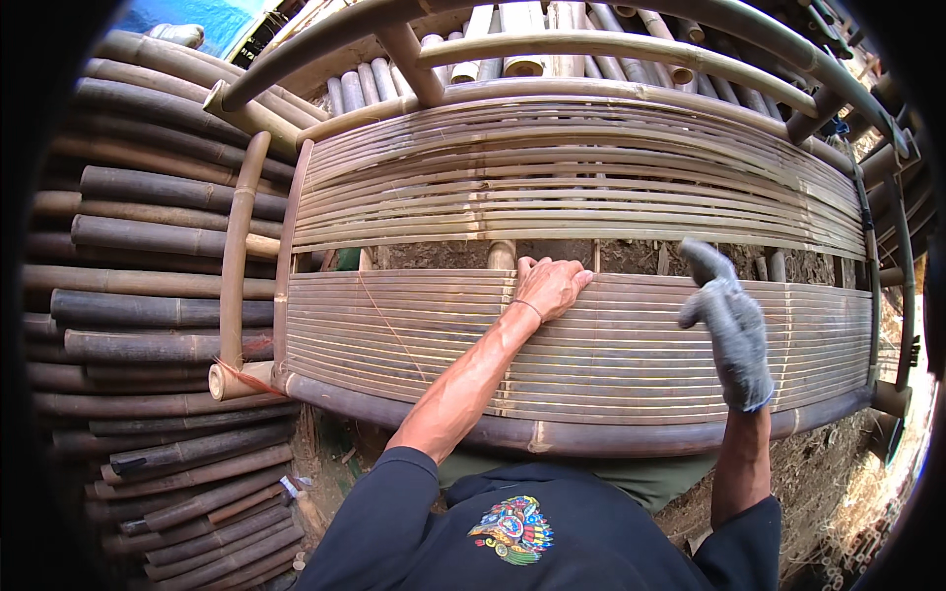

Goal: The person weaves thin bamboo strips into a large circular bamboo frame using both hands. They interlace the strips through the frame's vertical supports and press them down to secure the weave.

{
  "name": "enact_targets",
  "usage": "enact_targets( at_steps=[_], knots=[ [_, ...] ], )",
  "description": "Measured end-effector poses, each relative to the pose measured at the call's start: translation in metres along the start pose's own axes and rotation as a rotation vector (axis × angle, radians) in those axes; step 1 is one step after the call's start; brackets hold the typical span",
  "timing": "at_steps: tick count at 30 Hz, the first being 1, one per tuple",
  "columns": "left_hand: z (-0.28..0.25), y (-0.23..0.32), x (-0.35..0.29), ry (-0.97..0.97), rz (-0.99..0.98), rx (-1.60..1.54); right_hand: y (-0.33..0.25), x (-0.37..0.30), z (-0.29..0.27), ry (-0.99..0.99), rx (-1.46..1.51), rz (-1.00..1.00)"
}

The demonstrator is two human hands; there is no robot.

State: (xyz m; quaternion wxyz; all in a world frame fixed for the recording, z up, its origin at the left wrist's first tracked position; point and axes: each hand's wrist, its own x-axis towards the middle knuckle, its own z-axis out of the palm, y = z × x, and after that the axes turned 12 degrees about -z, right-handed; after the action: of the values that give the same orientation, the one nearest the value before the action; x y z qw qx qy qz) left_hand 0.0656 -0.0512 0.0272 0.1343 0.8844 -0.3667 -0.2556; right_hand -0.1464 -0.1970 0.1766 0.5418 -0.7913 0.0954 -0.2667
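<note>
A bamboo bench (539, 438) lies across in front of me, its seat made of long thin slats in two bands. My left hand (552, 288), bare, rests on the near slats (414, 330) with its fingers curled over their far edge at the gap. Above the right part of that band I hold up my right hand (729, 330) in a grey knitted glove. Its thumb stands away from the fingers and nothing shows in it. Across the gap run the far slats (581, 177), some unevenly spaced. A thin loose strand (389, 320) slants over the near slats.
Stacked dark bamboo poles (163, 286) fill the left side. The bench's raised bamboo rail (611, 44) arches along the far side, with cut bamboo lengths (370, 84) behind it. An upright bamboo arm post (241, 251) stands at the left end. Reddish fibre (246, 376) hangs at its foot.
</note>
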Motion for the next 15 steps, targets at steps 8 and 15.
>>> enact_targets(
  at_steps=[8, 15],
  knots=[
    [-0.007, 0.011, 0.002, -0.077, -0.018, 0.009, 0.039, 0.024, -0.031, -0.761, -0.888, 0.238],
    [0.001, 0.007, -0.001, -0.071, 0.002, 0.008, 0.039, -0.067, 0.088, -0.556, -0.484, -0.404]
  ],
)
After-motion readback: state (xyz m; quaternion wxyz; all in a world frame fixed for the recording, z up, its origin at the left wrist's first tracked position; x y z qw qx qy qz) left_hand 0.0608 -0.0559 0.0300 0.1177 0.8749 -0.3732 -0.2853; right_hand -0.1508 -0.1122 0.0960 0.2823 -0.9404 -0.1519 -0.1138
